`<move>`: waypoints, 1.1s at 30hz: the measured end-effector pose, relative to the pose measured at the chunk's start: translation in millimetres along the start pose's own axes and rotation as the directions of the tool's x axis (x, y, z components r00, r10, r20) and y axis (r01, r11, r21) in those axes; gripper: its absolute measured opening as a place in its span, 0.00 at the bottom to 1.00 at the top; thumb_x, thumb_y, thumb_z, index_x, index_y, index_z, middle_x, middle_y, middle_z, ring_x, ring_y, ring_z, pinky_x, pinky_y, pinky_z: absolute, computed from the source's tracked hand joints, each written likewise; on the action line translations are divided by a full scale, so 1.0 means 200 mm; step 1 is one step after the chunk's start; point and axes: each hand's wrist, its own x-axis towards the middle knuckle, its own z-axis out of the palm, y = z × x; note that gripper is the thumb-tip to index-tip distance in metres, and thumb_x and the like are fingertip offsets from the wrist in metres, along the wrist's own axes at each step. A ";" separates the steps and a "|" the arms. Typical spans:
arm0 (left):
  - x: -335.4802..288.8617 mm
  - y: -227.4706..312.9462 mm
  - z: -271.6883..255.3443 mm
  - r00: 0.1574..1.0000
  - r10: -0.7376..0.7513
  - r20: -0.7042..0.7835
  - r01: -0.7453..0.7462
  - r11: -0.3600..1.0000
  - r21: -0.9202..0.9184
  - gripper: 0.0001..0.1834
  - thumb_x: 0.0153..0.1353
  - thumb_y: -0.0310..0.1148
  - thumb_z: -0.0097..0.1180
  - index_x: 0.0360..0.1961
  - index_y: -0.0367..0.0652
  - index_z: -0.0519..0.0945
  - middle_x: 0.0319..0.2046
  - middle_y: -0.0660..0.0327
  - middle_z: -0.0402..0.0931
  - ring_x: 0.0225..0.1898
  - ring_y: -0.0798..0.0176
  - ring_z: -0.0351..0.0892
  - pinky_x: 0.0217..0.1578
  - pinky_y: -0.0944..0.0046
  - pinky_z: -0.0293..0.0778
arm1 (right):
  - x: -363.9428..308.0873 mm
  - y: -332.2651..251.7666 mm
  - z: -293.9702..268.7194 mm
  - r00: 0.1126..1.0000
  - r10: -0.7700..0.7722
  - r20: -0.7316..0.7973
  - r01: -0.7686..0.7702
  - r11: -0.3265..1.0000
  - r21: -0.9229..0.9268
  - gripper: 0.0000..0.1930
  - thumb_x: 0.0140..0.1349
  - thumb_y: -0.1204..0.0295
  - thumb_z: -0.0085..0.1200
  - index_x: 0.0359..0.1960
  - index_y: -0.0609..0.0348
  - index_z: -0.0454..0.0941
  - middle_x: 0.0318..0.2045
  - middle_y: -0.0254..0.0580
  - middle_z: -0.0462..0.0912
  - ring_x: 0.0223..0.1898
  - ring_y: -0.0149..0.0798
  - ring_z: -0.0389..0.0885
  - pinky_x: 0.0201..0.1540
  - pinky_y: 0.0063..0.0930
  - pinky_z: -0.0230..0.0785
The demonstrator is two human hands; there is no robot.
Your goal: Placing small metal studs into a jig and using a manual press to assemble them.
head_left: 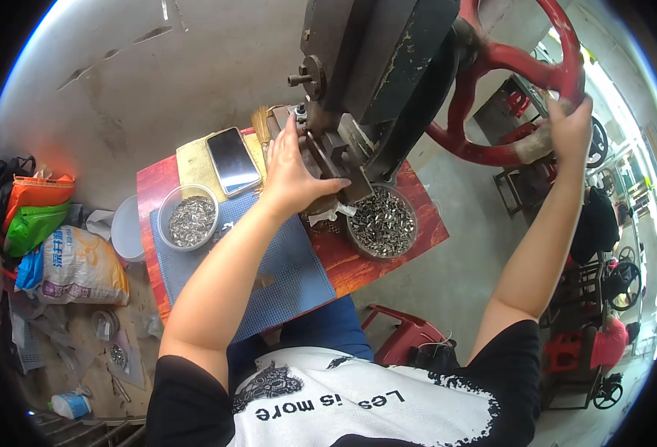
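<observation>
My right hand (570, 123) is closed around the rim of a red handwheel (492, 153) on a dark hand press (399, 67). At the base of the press my left hand (295, 175) rests against the metal fixture (358, 186), its fingers stretched away from me and its thumb spread to the right. Whether a small part lies under that palm is hidden. Right of the fixture stands a round tub (383, 223) full of small shiny metal parts. To the left, a clear plastic bowl (188, 216) holds thin silvery pieces.
A smartphone (234, 162) lies on a yellow cloth (193, 159), beside a blue mesh mat (284, 276) on the red table (351, 268). A red stool (407, 335) stands close by on the right. Bags (83, 264) sit at the left; another person (611, 343) is far right.
</observation>
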 end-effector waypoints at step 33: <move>0.10 -0.06 0.03 0.999 -0.038 -0.020 0.039 0.998 0.040 0.75 0.31 0.49 0.82 0.74 0.32 0.46 0.64 0.40 0.65 0.67 0.40 0.61 0.69 0.51 0.57 | -0.47 0.20 0.52 0.917 0.193 -0.349 0.135 0.671 0.729 0.20 0.59 0.81 0.59 0.52 0.67 0.67 0.29 0.43 0.80 0.20 0.34 0.80 0.24 0.28 0.76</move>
